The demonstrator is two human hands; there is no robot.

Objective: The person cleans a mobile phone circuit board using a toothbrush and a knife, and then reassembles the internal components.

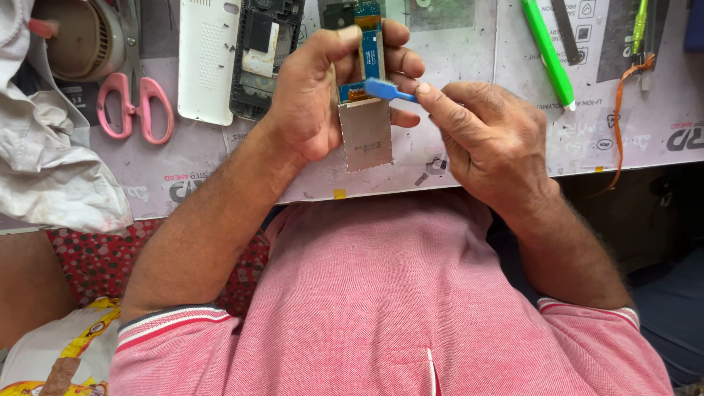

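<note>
The left hand [312, 95] was closed around a small phone circuit board [369, 88], a blue strip with a dull metal display panel hanging from its lower end, and held it up just above the near edge of the work mat [469, 158]. The right hand [488, 136] sat just to the right of the board, thumb and forefinger pinched tight on a blue plastic pry tool [385, 90], whose flat tip touched the board where the blue strip met the metal panel.

Left of the board, a black phone frame [264, 55] lay flat on the mat with a white back cover [207, 62] just beside it, and pink-handled scissors [136, 103] lay farther left. Well to the right of the board lay a green pen-shaped tool [548, 55]. A crumpled white cloth [51, 161] rested far to the left.
</note>
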